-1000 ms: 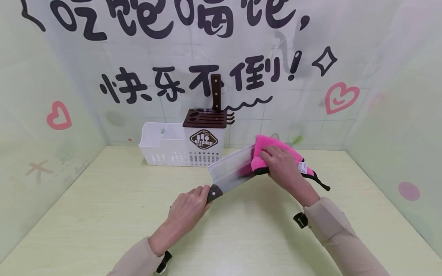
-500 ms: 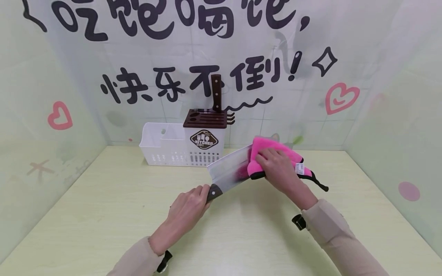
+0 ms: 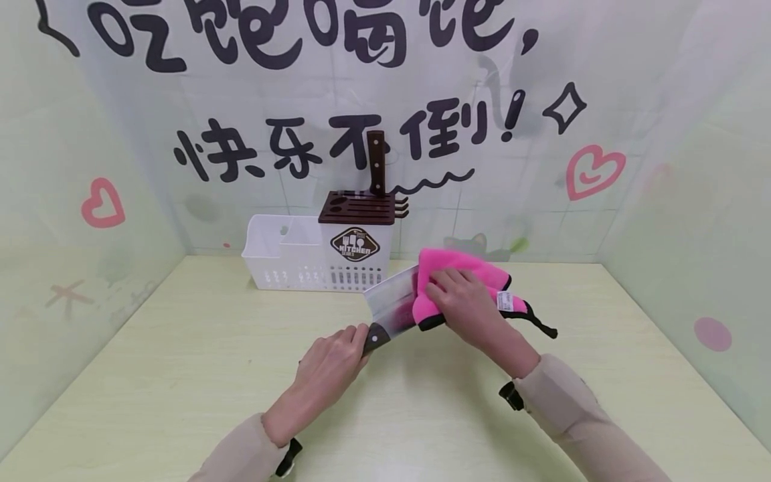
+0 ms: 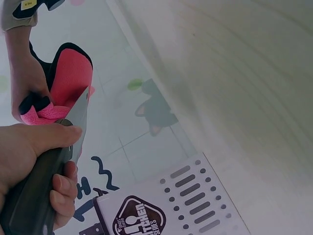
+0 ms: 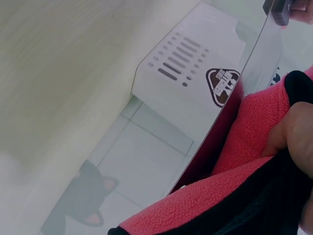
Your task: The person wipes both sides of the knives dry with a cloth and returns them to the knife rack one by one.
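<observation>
A cleaver with a broad steel blade (image 3: 391, 302) is held above the table, tilted up to the right. My left hand (image 3: 332, 363) grips its dark handle (image 4: 36, 188), the thumb lying along the top in the left wrist view. My right hand (image 3: 466, 308) holds a folded pink cloth (image 3: 460, 261) with black edging around the far part of the blade, hiding that end. Seen from the right wrist, the cloth (image 5: 254, 117) lies against both sides of the blade, and its pink colour reflects in the steel.
A white plastic holder (image 3: 289, 258) stands against the back wall, with a brown slotted top (image 3: 358, 209) on its right part. One brown-handled knife (image 3: 377, 161) sticks up from it. The pale wooden table (image 3: 181, 375) reaches walls on three sides.
My right hand and the cloth have slid down the blade to the left, toward the handle, so less of the blade shows. The left hand and cleaver stay nearly still.
</observation>
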Available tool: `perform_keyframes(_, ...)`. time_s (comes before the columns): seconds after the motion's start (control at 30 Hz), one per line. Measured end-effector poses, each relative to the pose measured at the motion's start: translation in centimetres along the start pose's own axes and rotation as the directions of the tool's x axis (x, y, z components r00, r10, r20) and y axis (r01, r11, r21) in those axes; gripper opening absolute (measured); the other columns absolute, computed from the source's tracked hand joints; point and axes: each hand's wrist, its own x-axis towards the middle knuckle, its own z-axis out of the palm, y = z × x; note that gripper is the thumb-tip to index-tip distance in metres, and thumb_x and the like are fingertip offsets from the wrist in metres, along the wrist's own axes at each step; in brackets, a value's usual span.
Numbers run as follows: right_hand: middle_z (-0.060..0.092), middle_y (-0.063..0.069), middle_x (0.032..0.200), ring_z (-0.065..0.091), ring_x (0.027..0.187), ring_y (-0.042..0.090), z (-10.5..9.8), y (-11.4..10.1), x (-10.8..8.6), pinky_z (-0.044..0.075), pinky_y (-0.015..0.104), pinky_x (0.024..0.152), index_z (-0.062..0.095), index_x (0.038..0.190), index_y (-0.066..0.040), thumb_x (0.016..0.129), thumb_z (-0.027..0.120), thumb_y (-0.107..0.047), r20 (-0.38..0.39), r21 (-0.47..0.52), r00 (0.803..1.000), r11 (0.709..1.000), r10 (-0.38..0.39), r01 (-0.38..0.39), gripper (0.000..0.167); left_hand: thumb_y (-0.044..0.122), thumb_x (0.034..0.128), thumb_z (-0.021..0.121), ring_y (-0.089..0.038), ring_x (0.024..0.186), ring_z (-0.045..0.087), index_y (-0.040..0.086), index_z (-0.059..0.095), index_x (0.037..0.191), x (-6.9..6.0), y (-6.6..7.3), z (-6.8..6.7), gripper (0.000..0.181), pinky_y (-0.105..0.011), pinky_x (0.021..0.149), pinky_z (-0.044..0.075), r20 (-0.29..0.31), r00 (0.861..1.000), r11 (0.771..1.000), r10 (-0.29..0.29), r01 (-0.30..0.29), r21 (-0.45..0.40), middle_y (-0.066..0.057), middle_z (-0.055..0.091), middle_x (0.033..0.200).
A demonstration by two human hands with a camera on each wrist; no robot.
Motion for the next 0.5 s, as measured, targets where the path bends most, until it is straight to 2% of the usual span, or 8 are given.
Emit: perform_keyframes(0.5, 0.063, 0.008, 0.095, 0.059, 0.092, 0.022, -0.1, -2.0, 1.0, 0.048, 0.034, 0.082, 0.065, 0.089, -0.008, 0.074, 0.071, -0.008, -0.029, -0.013, 0.996, 0.996, -0.086, 0.085, 0.016, 0.017, 0.0738, 0.071, -0.013, 0.046, 0.05, 0.003, 0.049, 0.079, 0.2, 0.1, -0.1, 0.027, -0.022, 0.035, 0.036, 0.04, 0.999, 1.0, -0.006, 0.005, 0.004, -0.005, 0.051, 0.061)
